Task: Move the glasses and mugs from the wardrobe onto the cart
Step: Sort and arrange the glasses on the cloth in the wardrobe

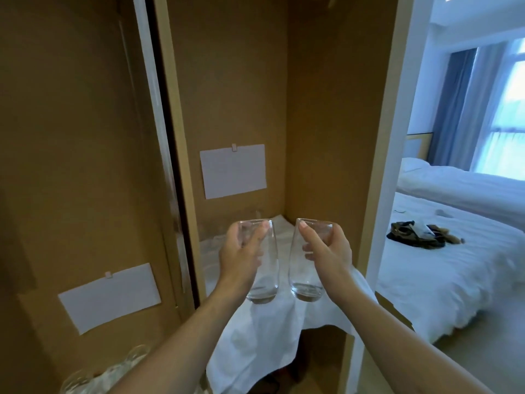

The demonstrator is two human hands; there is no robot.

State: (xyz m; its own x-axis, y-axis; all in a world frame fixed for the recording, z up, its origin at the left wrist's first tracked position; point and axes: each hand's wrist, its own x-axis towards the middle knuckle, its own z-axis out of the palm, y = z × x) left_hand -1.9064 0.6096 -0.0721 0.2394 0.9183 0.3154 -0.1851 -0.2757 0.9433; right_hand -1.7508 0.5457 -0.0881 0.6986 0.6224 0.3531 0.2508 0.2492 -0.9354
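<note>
Both arms are out in front of the open wardrobe [335,137], and each hand has a tumbler in it. The left hand [241,251] wraps round the upper part of the left glass [262,274], thumb lying up along the near side close to the rim, fingers curled behind it. The right hand [326,251] grips the right glass [305,280] the same way, thumb up near the rim, fingers curled round the far side. Both glasses are clear, upright, and held side by side, just apart, their thick bases hanging above the white cloth [264,336] that covers the wardrobe shelf and drapes over its front edge. Further back on that cloth, behind the left hand, more glassware [210,240] stands against the back panel, though it's too faint to count. A white sheet of paper [233,170] is clipped to the back wall, and a second sheet [109,297] is fixed to the brown door panel on the left. Down at the bottom left corner, rims of more glasses [85,382] show, blurred; what they stand on I can't tell. Off to the right, a bed [443,280] with white linen has dark clothing [417,230] lying on it, and a curtained window [500,115] sits beyond.
</note>
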